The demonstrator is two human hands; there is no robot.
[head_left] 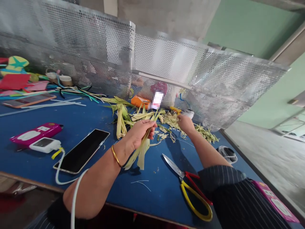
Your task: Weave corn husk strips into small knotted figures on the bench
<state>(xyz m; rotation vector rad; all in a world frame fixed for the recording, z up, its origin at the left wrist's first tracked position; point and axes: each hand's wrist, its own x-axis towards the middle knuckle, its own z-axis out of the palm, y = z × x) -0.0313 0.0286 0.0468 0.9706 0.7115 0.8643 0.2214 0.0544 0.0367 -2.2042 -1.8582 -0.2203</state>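
Note:
My left hand (144,131), a gold bangle at its wrist, is closed around a bunch of pale green corn husks (142,156). Their long ends hang below the fist, and narrow tips rise above it. My right hand (186,124) reaches farther out over a pile of small husk cuttings (172,119). Its fingers are curled, and what they hold, if anything, I cannot make out. A yellow object (175,110) lies just beyond those fingers. Large scissors (175,166) with red and yellow handles rest on the table, blades parted, below my right forearm.
The blue table (95,116) carries a black-screened phone (83,151), a magenta pack (37,134) and a white device (45,144) with a cable. More husks (121,121) and an orange object (140,101) lie behind my left hand. A perforated metal screen (164,54) edges the back.

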